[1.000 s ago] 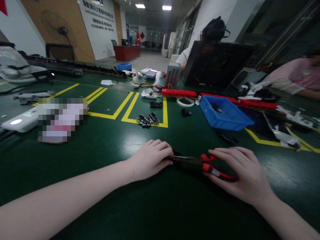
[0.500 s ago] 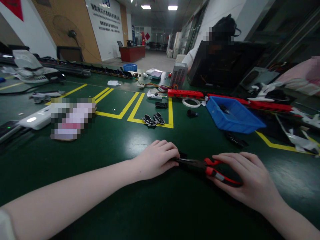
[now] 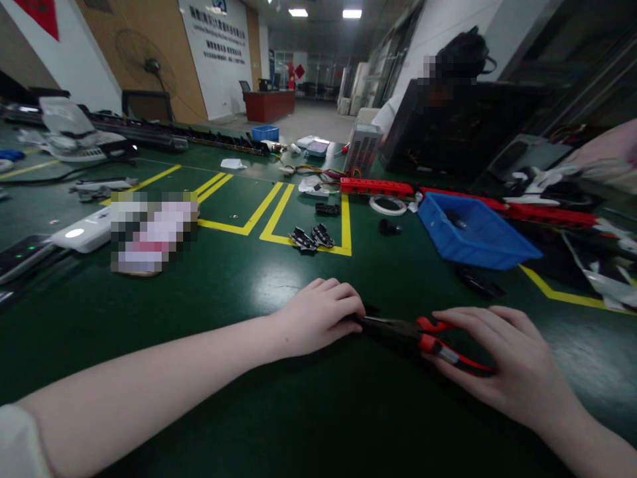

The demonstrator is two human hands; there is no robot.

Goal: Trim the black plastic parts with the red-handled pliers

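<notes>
My right hand (image 3: 517,365) is wrapped round the red and black handles of the pliers (image 3: 438,338), which point left. Fingers of my left hand (image 3: 326,318) are pinched together at the tips of the pliers' jaws. A small dark piece shows just behind those fingertips, too dark to make out. Beyond my hands, two black and silver parts (image 3: 312,238) lie on a yellow-taped line, with a black part (image 3: 327,209) behind them and another black piece (image 3: 389,227) to their right.
A blue bin (image 3: 480,245) stands at the right, with a black part (image 3: 478,282) in front of it. At left lie a phone (image 3: 162,232) and a white power strip (image 3: 84,230). Behind are red strips (image 3: 375,186), a white ring (image 3: 388,206) and a person by a large black case.
The whole view has shifted slightly, so everything sits a little farther right. Both hands keep nearly the same pose around the pliers and the dark piece.
</notes>
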